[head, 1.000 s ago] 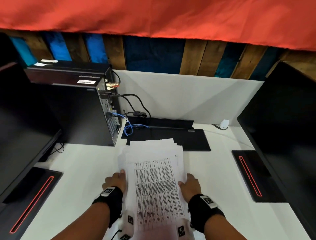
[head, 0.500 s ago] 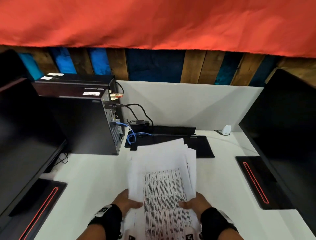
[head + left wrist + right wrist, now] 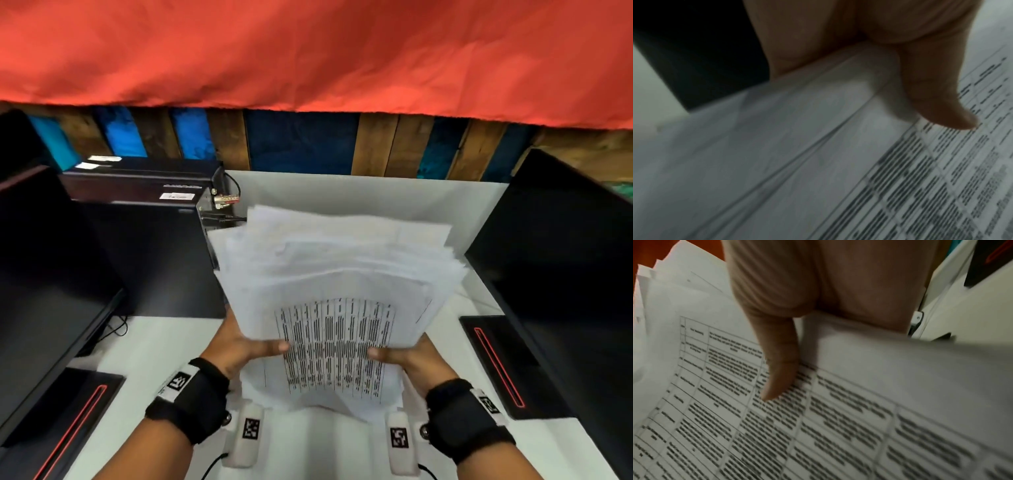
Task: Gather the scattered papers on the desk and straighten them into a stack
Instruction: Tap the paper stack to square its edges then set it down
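While gripping the sheaf's lower edges at mid-frame, the left hand (image 3: 239, 346) and right hand (image 3: 407, 356) are pinching the printed papers (image 3: 339, 291), thumbs on top, lifting them tilted above the white tabletop (image 3: 164, 346); uneven top edges are fanning toward the computer tower (image 3: 147, 240).

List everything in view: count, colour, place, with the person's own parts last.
papers: one uneven bundle, white, top sheet a printed table, held up over the desk.
desk: one, white, under the hands.
computer tower: one, black, rear left.
monitors: two, black, far left and far right.
monitor bases: two, black with red stripe, left and right.
partition: one, white, behind the desk.
cloth: one, red, overhead.
left hand: grips the papers' left edge.
right hand: grips the right edge.
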Action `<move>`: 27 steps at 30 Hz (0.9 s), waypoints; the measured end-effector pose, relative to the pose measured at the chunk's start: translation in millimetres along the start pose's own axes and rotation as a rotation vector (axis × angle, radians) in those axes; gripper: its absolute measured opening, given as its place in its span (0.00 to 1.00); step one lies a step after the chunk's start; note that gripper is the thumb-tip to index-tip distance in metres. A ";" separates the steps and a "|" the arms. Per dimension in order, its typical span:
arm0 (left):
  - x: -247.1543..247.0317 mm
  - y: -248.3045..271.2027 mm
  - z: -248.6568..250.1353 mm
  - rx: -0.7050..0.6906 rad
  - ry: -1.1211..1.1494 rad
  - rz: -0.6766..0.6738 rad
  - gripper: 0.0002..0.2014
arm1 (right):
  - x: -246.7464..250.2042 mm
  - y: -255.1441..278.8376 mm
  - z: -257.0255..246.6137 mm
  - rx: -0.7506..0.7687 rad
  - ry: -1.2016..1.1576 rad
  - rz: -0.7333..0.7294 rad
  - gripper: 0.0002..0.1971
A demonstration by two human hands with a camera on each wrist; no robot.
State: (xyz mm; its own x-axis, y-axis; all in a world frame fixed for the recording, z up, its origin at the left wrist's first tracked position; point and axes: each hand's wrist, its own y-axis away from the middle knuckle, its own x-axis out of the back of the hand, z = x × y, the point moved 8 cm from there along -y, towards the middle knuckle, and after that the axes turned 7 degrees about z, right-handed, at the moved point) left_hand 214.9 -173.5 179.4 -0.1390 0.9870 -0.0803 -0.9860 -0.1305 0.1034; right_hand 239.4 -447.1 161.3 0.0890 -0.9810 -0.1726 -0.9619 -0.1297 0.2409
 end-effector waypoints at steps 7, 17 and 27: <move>-14.7 6.7 -15.4 0.054 0.090 0.020 0.44 | -1.8 5.1 -7.7 0.046 0.041 0.028 0.25; -9.2 3.2 31.3 -0.133 0.116 0.115 0.43 | 0.4 15.4 -62.3 0.351 -0.026 0.257 0.42; -11.3 14.2 77.1 -0.292 0.212 0.152 0.39 | -27.4 65.9 -122.0 0.980 0.543 0.500 0.34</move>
State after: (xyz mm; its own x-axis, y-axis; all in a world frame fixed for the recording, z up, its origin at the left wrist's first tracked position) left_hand 209.5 -179.3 258.2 -0.2716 0.9169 -0.2923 -0.9328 -0.3256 -0.1544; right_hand 205.1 -446.4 298.5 -0.4750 -0.8547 0.2093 -0.6881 0.2125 -0.6938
